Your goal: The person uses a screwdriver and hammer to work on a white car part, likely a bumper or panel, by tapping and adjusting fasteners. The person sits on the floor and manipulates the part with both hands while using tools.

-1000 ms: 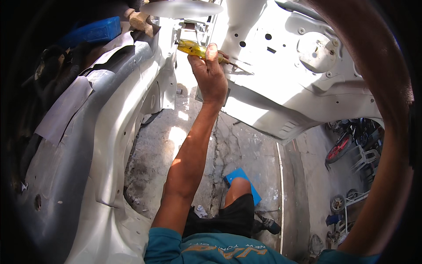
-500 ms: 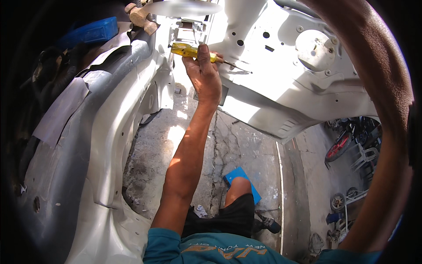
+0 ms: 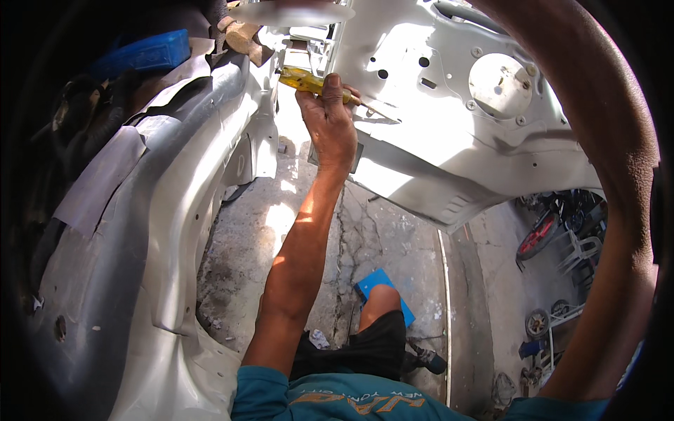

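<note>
My left hand [image 3: 328, 119] is closed round the yellow translucent handle of a screwdriver [image 3: 303, 78]. The thumb lies along the handle, and the thin metal shank points right, its tip by the white car door panel [image 3: 393, 158]. Just beyond the hand is a metal hinge-like part [image 3: 300, 50] in the gap between door and car body. My right arm [image 3: 618, 140] runs up the right side and leaves the top of the picture, so my right hand is out of sight.
On the left stands the car body frame [image 3: 165, 231], with a blue plastic object [image 3: 144, 55] and a rusty hammer-like head [image 3: 244, 36] on it. A blue board [image 3: 404, 309] lies on the concrete floor beside my knee. A motorcycle wheel [image 3: 539, 235] and white plastic chair [image 3: 581, 249] are at the right.
The view has shifted slightly. My left hand keeps its hold on the screwdriver, whose handle and shank have tilted slightly, with the tip still by the panel.
</note>
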Demonstrator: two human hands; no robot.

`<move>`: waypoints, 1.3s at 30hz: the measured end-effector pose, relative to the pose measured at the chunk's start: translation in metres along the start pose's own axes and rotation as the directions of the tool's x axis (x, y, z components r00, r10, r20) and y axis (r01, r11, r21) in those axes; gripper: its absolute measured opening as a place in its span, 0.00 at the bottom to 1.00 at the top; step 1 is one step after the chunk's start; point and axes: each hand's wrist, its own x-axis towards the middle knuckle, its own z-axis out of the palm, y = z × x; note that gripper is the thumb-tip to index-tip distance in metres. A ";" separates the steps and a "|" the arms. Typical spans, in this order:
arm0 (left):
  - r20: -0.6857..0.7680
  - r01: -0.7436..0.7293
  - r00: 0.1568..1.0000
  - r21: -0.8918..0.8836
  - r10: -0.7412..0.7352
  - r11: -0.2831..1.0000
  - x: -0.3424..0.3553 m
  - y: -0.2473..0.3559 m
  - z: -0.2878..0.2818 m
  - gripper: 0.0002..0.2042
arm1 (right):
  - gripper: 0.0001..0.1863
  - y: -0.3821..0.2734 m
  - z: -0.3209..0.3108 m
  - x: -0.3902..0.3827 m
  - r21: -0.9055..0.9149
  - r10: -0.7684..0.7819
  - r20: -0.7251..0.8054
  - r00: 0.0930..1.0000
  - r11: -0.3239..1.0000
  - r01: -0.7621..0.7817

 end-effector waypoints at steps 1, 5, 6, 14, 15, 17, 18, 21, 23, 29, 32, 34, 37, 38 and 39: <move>0.001 0.002 1.000 -0.024 -0.002 1.000 0.000 0.000 0.001 0.19 | 0.16 0.000 0.000 0.002 -0.003 -0.004 0.001 1.000 1.000 0.004; 0.002 0.009 1.000 0.046 -0.009 0.999 0.000 0.006 0.001 0.18 | 0.16 -0.003 -0.001 0.009 -0.002 -0.021 0.002 1.000 1.000 0.021; -0.008 -0.052 0.999 0.080 0.052 0.995 0.003 -0.001 -0.001 0.18 | 0.16 -0.005 -0.002 0.013 -0.005 -0.029 -0.004 1.000 1.000 0.029; 0.045 -0.078 0.996 0.106 0.074 0.991 0.001 0.002 0.002 0.18 | 0.17 -0.011 -0.013 0.014 -0.043 -0.088 -0.034 0.996 0.995 0.087; 0.041 -0.086 0.996 0.108 0.082 0.990 0.001 0.002 0.003 0.18 | 0.17 -0.011 -0.012 0.013 -0.036 -0.115 -0.034 0.993 0.993 0.113; 0.035 -0.101 0.995 0.112 0.098 0.989 0.001 0.002 0.004 0.17 | 0.15 -0.006 -0.005 0.018 -0.065 -0.097 -0.022 0.995 0.993 0.095; 0.036 -0.087 0.996 0.106 0.083 0.991 -0.001 0.002 0.003 0.17 | 0.14 -0.007 -0.006 0.019 -0.092 -0.076 0.029 0.997 0.993 0.078; 0.073 -0.104 0.992 0.082 0.099 0.991 0.000 0.003 0.004 0.17 | 0.13 -0.011 -0.011 0.017 -0.147 -0.043 0.075 0.996 0.988 0.054; 0.080 -0.115 0.991 0.070 0.109 0.991 0.003 0.003 0.003 0.17 | 0.12 -0.015 -0.018 0.015 -0.173 -0.034 0.067 0.997 0.984 0.045; 0.060 -0.157 0.987 0.152 0.150 0.976 0.004 -0.002 0.005 0.16 | 0.12 -0.003 -0.021 0.001 -0.003 -0.054 -0.066 0.996 0.999 0.054; 0.060 -0.142 0.989 0.183 0.133 0.973 0.001 -0.001 0.005 0.16 | 0.12 -0.001 -0.021 -0.007 -0.004 -0.031 -0.077 0.997 1.000 0.031; 0.052 -0.150 0.988 0.195 0.142 0.969 0.003 -0.003 0.004 0.16 | 0.12 -0.002 -0.025 -0.011 -0.010 -0.020 -0.087 0.996 1.000 0.019; 0.044 -0.132 0.991 0.179 0.126 0.975 0.002 -0.007 0.003 0.17 | 0.12 0.000 -0.024 -0.021 -0.010 0.005 -0.099 0.995 1.000 -0.007; 0.047 -0.088 0.995 0.135 0.082 0.987 -0.001 -0.004 0.006 0.17 | 0.12 0.003 -0.022 -0.027 -0.004 0.025 -0.092 0.995 1.000 -0.025; 0.046 -0.055 0.998 0.094 0.051 0.994 0.000 0.000 0.006 0.17 | 0.12 0.003 -0.022 -0.030 -0.001 0.033 -0.098 0.995 0.999 -0.034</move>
